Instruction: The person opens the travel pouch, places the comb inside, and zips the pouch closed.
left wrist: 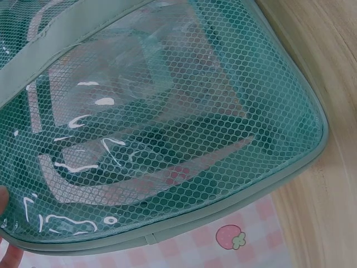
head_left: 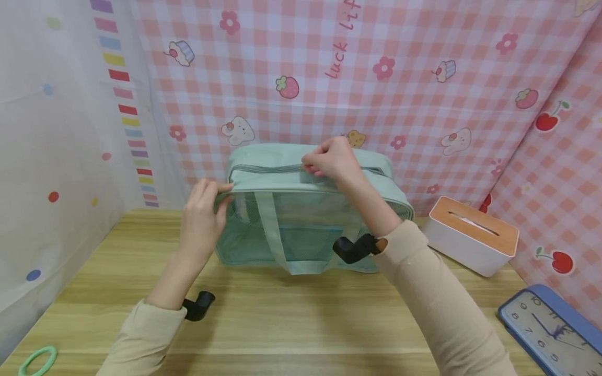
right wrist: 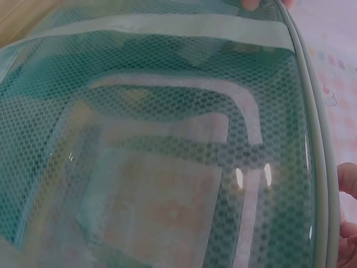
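Note:
A mint-green zip bag (head_left: 291,209) with clear mesh sides stands upright on the table, its strap handle (head_left: 273,230) hanging down the front. My left hand (head_left: 202,214) pinches the bag's upper left corner between thumb and fingers. Over the top, my right hand (head_left: 334,159) has its fingertips pinched together at the zipper (head_left: 268,168), hiding the pull. In the left wrist view, the mesh side (left wrist: 167,139) fills most of the picture, with fingertips at the left edge. The right wrist view shows the clear panel (right wrist: 162,190) and right-hand fingers (right wrist: 348,180) beyond the rim.
A white tissue box (head_left: 465,240) with a wooden lid stands right of the bag. Nearer, at the right edge, lies a blue-framed clock (head_left: 550,329). A green ring (head_left: 38,360) lies at the front left. Pink checked cloth (head_left: 301,62) hangs close behind the bag.

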`<act>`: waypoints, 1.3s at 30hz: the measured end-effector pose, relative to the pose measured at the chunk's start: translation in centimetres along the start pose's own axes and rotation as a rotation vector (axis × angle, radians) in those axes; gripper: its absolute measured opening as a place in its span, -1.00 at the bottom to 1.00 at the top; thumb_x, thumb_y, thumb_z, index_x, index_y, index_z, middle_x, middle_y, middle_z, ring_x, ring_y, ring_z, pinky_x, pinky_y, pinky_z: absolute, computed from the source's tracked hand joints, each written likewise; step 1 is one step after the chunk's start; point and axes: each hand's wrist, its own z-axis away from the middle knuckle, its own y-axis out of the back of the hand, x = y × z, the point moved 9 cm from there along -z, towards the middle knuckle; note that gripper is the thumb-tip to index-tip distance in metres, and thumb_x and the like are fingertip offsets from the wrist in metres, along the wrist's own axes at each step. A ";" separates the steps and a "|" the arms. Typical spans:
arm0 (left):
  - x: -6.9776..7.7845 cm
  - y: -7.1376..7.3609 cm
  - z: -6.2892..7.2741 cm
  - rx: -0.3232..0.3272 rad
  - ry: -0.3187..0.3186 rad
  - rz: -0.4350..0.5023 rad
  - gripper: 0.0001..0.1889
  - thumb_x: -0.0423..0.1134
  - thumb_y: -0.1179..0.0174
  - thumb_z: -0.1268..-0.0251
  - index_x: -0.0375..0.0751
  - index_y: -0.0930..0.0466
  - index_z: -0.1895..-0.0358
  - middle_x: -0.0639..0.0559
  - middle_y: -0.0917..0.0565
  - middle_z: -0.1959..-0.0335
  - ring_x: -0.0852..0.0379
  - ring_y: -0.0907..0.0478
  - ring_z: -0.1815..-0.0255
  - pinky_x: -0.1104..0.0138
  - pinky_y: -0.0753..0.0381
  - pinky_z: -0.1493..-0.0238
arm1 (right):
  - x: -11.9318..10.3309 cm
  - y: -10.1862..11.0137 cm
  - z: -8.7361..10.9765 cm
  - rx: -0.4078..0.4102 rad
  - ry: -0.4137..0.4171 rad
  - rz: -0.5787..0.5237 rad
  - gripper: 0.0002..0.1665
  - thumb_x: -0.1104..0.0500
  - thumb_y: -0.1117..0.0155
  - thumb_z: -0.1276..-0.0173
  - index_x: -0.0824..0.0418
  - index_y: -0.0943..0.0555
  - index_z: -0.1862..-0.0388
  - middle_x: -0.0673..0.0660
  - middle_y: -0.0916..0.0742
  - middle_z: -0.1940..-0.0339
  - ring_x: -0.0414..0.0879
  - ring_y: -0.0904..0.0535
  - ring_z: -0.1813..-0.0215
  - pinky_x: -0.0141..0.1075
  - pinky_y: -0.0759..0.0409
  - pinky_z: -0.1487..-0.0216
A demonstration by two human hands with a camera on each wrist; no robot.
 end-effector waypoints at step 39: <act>-0.1 0.2 -0.1 0.009 0.017 0.028 -0.84 -0.54 -0.25 0.01 -0.39 -0.55 0.30 -0.21 -0.52 0.37 -0.12 -0.49 0.25 0.16 -0.58 0.19 | -4.3 -6.4 -1.0 -0.006 0.075 0.101 -0.77 0.24 -0.20 -0.13 0.31 -0.67 0.63 0.13 -0.70 0.65 -0.17 -0.49 0.72 -0.45 -0.45 0.63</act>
